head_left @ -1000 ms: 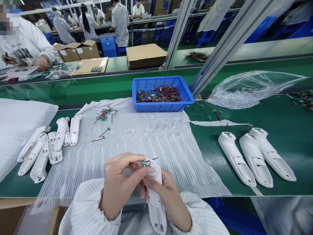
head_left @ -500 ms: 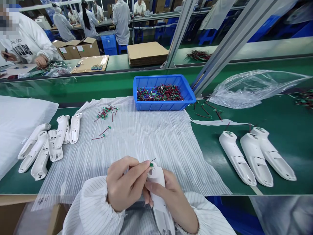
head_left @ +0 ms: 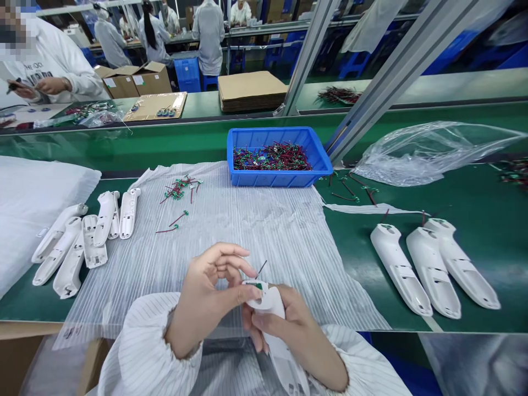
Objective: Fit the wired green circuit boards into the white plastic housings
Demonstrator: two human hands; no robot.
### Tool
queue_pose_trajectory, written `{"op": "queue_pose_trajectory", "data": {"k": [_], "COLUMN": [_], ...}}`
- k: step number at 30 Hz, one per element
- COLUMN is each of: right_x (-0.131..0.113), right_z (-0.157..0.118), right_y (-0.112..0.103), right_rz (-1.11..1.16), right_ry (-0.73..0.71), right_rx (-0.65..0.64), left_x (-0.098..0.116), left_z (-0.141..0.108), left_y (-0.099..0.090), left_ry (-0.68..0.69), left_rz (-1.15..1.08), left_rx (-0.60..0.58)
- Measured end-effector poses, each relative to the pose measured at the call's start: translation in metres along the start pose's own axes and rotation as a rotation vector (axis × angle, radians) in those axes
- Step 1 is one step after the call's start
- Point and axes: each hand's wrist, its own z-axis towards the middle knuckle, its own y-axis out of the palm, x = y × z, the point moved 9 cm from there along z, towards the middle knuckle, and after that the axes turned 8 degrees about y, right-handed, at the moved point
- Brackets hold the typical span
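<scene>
My right hand [head_left: 292, 324] is wrapped round a white plastic housing [head_left: 274, 341], tilted with its wide head upward. A small green circuit board [head_left: 256, 285] sits at the opening in that head, and a dark wire [head_left: 262, 268] sticks up from it. My left hand [head_left: 214, 286] has its thumb pressed on the head's left edge beside the board, the other fingers curved above it. Behind my hands, small boards with red wires [head_left: 178, 188] lie on a translucent striped sheet [head_left: 231, 220]. More of them fill a blue bin [head_left: 280, 179].
Several white housings [head_left: 94, 236] lie at the left, near white foam [head_left: 37, 203]. Three housings [head_left: 433, 269] with wires lie at the right. Behind them are a plastic bag [head_left: 416, 159] and a metal post [head_left: 379, 82]. Across the line sits a person [head_left: 58, 60].
My left fingers have lifted and spread from the board, leaving the thumb against the housing's head. The housing and my right hand have shifted slightly right. The person across has raised a hand off the bench.
</scene>
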Motion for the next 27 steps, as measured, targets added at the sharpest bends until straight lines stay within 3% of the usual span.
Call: {"op": "queue_pose_trajectory", "data": {"k": [3,7,10,11,13,16,22,27], "right_x": [0.005,-0.002,0.002,0.003,0.002,0.003,-0.015,-0.021], "right_z": [-0.002,-0.005,-0.003,-0.002,-0.002,-0.012,-0.033,-0.042], "right_y": [0.004,0.0,0.006,0.003,-0.012,-0.025,-0.007,-0.003], "right_rz": [0.007,-0.057,-0.037,-0.024,-0.041,-0.159,-0.681,-1.006], "right_ry": [0.042,-0.003,0.021,0.002,-0.103,-0.272,-0.683,-0.781], "right_rx": [-0.068,-0.04,-0.105,-0.066,0.134,0.397,0.476,0.588], "left_x": [-0.002,-0.012,-0.019,-0.023,-0.029,-0.033,-0.027,-0.024], "left_z": [-0.001,-0.004,-0.004,-0.003,-0.004,-0.005,-0.006,-0.005], "left_y": [0.004,0.015,0.015,0.01,-0.001,-0.006,-0.005,-0.004], "left_ry": [-0.066,-0.161,-0.147,-0.137,-0.108,-0.078,-0.029,0.003], "left_rz": [0.034,-0.014,-0.173,-0.205,-0.197,-0.1,-0.083,-0.056], "left_rx": [-0.059,-0.137,-0.043,0.039,0.205,0.294,0.31,0.279]}}
